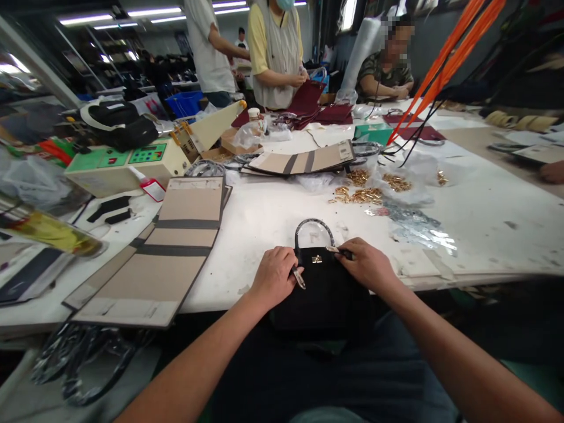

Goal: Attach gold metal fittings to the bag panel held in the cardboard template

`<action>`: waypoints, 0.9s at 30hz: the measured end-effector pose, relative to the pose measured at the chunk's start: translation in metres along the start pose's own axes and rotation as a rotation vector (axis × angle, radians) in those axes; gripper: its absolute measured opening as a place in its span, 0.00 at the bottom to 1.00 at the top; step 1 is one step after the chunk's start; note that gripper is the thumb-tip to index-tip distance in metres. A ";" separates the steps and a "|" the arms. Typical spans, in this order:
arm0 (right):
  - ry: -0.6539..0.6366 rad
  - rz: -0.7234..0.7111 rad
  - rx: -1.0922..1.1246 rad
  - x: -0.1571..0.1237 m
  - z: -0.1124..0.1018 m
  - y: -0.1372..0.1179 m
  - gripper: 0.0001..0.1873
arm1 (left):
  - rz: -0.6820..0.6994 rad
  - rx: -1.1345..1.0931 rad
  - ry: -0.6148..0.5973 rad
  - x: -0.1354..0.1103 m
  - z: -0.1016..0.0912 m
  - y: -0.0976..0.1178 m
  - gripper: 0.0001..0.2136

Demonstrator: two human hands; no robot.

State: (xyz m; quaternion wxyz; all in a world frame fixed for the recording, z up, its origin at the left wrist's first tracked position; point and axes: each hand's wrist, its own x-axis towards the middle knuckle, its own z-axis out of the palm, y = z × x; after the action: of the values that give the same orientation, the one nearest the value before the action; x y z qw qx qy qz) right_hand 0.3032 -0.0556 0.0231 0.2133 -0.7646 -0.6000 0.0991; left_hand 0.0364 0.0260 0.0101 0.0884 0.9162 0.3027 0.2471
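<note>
Handbag (pixel 328 294), small and black, rests at the near edge of a white worktable (pixel 264 223). The left hand (pixel 274 276) curls shut around a silver-tipped tab (pixel 299 278) at its top. The right hand (pixel 368 265) pinches a dark strap end (pixel 342 252) beside the gold clasp (pixel 316 258).

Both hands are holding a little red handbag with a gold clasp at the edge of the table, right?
No, the handbag is black, not red. The head view shows the left hand and right hand holding it, with its gold clasp, at the edge of the table.
</note>
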 end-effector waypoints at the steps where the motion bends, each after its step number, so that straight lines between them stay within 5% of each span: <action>1: -0.001 -0.003 0.016 0.002 0.001 0.002 0.11 | 0.010 0.017 0.001 -0.001 -0.002 0.000 0.07; 7: -0.018 -0.027 0.115 0.013 0.004 0.009 0.10 | 0.127 0.068 0.013 0.001 0.000 0.003 0.03; 12: -0.065 -0.001 0.205 0.019 -0.008 0.005 0.11 | 0.294 -0.015 0.014 0.004 0.011 -0.004 0.10; 19: 0.114 -0.030 0.078 0.015 -0.023 -0.021 0.14 | 0.198 -0.108 -0.026 0.000 0.010 -0.003 0.11; 23: 0.004 -0.029 -0.105 0.012 -0.031 -0.021 0.19 | 0.192 -0.112 -0.027 -0.002 0.010 -0.001 0.19; 27: 0.025 0.001 0.138 -0.003 -0.058 -0.039 0.13 | 0.185 -0.130 -0.031 -0.002 0.011 -0.002 0.17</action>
State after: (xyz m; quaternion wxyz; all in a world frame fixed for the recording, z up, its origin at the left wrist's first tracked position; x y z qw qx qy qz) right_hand 0.2914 -0.0631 0.0915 0.2729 -0.7495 -0.5888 0.1308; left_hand 0.0397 0.0259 -0.0008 0.1293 0.9363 0.1988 0.2591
